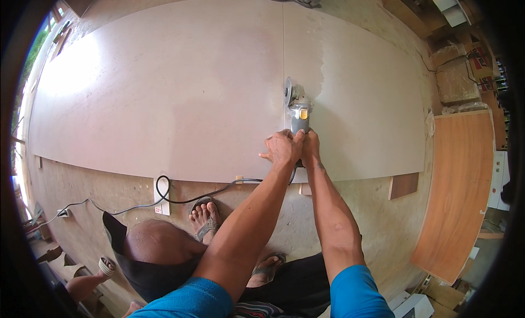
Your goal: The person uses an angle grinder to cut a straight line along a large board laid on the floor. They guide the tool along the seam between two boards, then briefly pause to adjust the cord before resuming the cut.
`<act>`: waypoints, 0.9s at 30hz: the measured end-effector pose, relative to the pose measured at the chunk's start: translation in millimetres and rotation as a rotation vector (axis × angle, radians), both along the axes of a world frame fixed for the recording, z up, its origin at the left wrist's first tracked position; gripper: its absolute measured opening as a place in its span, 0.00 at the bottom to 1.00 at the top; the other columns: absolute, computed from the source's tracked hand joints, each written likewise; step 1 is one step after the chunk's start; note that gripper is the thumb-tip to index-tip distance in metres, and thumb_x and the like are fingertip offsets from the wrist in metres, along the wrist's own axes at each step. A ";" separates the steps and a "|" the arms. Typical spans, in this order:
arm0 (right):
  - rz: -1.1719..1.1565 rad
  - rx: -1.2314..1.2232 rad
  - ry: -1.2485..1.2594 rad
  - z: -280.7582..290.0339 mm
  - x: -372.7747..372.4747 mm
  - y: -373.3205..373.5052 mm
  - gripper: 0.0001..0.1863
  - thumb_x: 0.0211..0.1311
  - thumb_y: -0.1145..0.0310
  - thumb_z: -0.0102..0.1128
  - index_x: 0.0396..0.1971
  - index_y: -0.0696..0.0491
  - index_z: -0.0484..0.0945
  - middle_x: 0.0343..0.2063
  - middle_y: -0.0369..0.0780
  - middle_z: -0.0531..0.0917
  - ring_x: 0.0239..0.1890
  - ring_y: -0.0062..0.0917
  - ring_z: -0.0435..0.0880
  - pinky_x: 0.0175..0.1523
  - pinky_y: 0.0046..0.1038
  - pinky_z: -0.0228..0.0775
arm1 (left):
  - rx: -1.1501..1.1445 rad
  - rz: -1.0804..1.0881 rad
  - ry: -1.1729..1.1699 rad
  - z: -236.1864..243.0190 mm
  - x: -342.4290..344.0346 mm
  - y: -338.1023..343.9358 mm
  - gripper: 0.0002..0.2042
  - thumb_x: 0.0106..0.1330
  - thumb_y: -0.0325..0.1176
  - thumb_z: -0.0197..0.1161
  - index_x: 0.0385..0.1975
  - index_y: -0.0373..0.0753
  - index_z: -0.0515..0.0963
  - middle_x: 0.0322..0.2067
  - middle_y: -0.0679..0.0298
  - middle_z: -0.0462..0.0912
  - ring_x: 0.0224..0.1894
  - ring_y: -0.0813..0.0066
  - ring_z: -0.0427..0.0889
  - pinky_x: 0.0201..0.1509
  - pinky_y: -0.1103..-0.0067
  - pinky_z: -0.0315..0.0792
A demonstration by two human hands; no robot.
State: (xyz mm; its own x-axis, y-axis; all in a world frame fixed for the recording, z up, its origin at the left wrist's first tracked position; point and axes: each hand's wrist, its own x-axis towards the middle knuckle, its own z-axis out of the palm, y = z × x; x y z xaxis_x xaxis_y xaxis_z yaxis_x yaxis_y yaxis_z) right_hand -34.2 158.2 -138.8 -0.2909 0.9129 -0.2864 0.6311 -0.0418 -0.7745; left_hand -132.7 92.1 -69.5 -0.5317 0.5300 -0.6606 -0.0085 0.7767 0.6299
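The board (pixel 136 110) is pale pinkish beige, with darker patches and one thin dark line. The grinder (pixel 299 121) is dull grey with a yellow patch (pixel 303 114); its cord (pixel 193 201) is black. Both sleeves (pixel 356 292) are bright blue, the trousers (pixel 307 278) black. The floor (pixel 377 230) is mottled tan-grey. A wooden panel (pixel 459 192) shows orange-brown grain, a small wood piece (pixel 403 186) is darker brown, and a brown carton (pixel 480 66) bears red printing.

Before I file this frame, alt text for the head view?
Both hands grip a grey angle grinder, its disc beside a straight line across a large pale board. A black cord trails left; a brown wooden panel is at right.
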 end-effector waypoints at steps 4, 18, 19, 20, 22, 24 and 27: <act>0.012 -0.002 -0.022 1.5 1.5 0.0 0.25 0.59 0.51 0.80 0.35 0.61 0.83 0.28 0.44 0.88 0.29 0.29 0.84 0.36 0.38 0.76 | -0.007 0.010 0.007 0.4 2.3 0.7 0.25 0.66 0.59 0.69 0.45 0.43 0.91 0.49 0.54 0.89 0.69 0.46 0.73 0.74 0.25 0.48; 0.003 -0.046 -0.016 -5.3 3.9 2.3 0.25 0.60 0.52 0.80 0.38 0.61 0.83 0.28 0.42 0.88 0.29 0.26 0.82 0.35 0.37 0.75 | 0.029 0.023 0.006 0.3 3.5 -0.2 0.24 0.65 0.58 0.70 0.43 0.42 0.91 0.48 0.54 0.90 0.69 0.44 0.72 0.73 0.24 0.47; 0.006 -0.053 0.009 -4.6 4.0 2.2 0.25 0.60 0.52 0.80 0.38 0.61 0.84 0.28 0.43 0.88 0.30 0.26 0.83 0.36 0.37 0.76 | 0.020 0.022 0.005 0.4 3.7 -0.6 0.23 0.65 0.58 0.70 0.43 0.42 0.91 0.49 0.54 0.89 0.70 0.44 0.72 0.73 0.24 0.47; 0.014 -0.059 -0.002 -3.4 4.4 2.6 0.25 0.60 0.52 0.80 0.39 0.62 0.84 0.29 0.43 0.88 0.30 0.27 0.83 0.36 0.37 0.76 | 0.025 0.025 0.007 0.3 3.7 -0.7 0.23 0.65 0.58 0.70 0.43 0.42 0.91 0.49 0.54 0.89 0.70 0.45 0.72 0.73 0.24 0.47; 0.015 -0.050 -0.019 -1.1 4.8 2.4 0.27 0.58 0.50 0.79 0.39 0.62 0.85 0.31 0.47 0.89 0.33 0.34 0.87 0.39 0.39 0.78 | 0.010 0.014 0.006 -0.1 4.5 -0.8 0.23 0.65 0.58 0.70 0.43 0.42 0.91 0.50 0.54 0.89 0.70 0.46 0.72 0.73 0.24 0.47; 0.007 -0.024 -0.055 0.5 4.3 1.6 0.30 0.55 0.46 0.78 0.38 0.63 0.86 0.33 0.55 0.90 0.38 0.46 0.92 0.42 0.44 0.81 | 0.014 0.021 0.009 -0.7 5.4 -0.8 0.23 0.66 0.58 0.69 0.43 0.42 0.91 0.50 0.54 0.89 0.70 0.47 0.73 0.73 0.24 0.47; -0.001 -0.016 -0.024 1.4 4.1 1.0 0.30 0.55 0.46 0.78 0.39 0.63 0.86 0.34 0.55 0.91 0.39 0.47 0.93 0.43 0.44 0.81 | 0.027 0.058 0.070 -1.5 8.1 -0.7 0.24 0.64 0.60 0.70 0.40 0.42 0.91 0.45 0.53 0.91 0.63 0.46 0.80 0.73 0.25 0.48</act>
State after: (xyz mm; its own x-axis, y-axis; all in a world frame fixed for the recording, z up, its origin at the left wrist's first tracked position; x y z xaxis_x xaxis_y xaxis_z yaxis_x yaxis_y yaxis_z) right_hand -30.0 159.2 -137.3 -0.2830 0.9084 -0.3077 0.6492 -0.0546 -0.7586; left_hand -124.6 91.3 -71.1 -0.6062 0.5142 -0.6067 -0.0081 0.7589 0.6512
